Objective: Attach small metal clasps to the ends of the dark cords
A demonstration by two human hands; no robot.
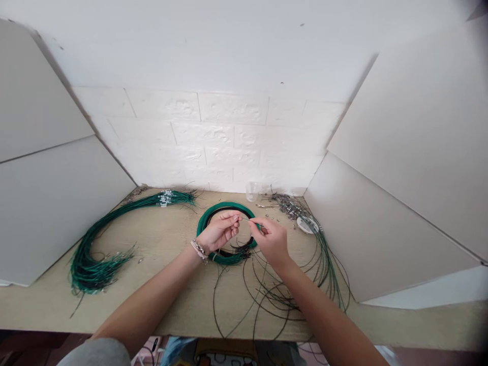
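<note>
In the middle of the head view, my left hand (218,234) and my right hand (273,241) face each other a short gap apart. Each has its fingertips pinched on a thin cord (245,219) that spans the gap. Any small part at the cord's end is hidden or too fine to make out. Beneath the hands, a coil of green and black cords (208,211) lies on the table, with dark loose ends inside its ring. A bracelet (199,249) circles my left wrist.
At left, a curved bundle of green cords (89,244) carries white pieces (165,198). Loose cords (324,269) spread at right beside small metal parts (292,208), a white round spool (307,224) and a clear cup (251,191). White panels (381,218) flank the table (168,305).
</note>
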